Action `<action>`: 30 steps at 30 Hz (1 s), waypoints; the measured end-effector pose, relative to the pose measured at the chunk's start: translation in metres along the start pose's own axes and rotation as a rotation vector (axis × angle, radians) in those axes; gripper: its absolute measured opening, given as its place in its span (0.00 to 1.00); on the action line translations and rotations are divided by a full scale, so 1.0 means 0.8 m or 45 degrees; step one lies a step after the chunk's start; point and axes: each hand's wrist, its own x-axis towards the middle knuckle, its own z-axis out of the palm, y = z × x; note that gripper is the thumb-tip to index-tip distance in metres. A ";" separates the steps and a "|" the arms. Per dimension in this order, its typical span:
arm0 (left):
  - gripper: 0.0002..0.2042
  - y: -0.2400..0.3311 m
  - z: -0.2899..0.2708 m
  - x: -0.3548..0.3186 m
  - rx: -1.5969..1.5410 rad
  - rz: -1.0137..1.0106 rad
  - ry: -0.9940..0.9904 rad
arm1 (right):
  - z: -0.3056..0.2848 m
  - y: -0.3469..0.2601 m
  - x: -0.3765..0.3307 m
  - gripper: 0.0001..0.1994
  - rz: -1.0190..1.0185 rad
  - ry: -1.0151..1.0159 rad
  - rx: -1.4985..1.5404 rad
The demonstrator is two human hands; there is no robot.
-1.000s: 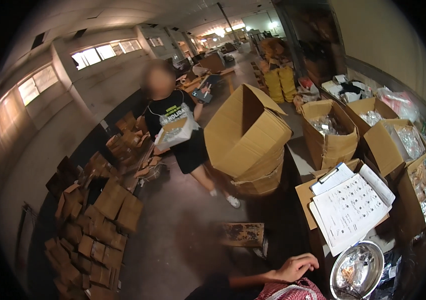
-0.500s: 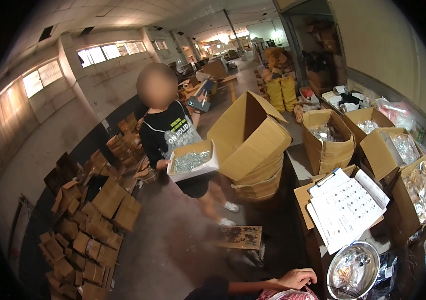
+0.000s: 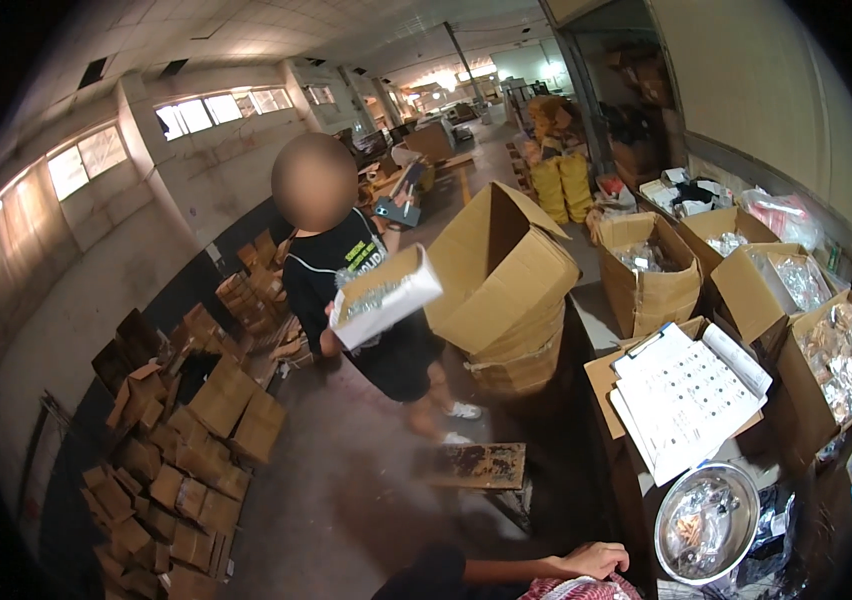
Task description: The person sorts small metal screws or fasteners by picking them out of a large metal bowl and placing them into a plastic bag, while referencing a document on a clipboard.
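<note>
Not much of the wearer shows here, just the bottom edge of the head view. One bare forearm comes in low from the left, ending in a hand (image 3: 594, 560) with the fingers curled and knuckles up; it looks like the left, though it's hard to tell this close to the rim. The upper end of that arm is covered by something dark, maybe a short sleeve. No watch, ring or glove that I can spot

Head-worn fisheye looks down and ahead across the workshop floor (image 3: 346, 480).
</note>
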 end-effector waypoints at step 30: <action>0.11 -0.039 -0.094 -0.107 1.089 0.119 -0.091 | 0.210 -0.254 -0.026 0.03 -0.951 -0.201 0.356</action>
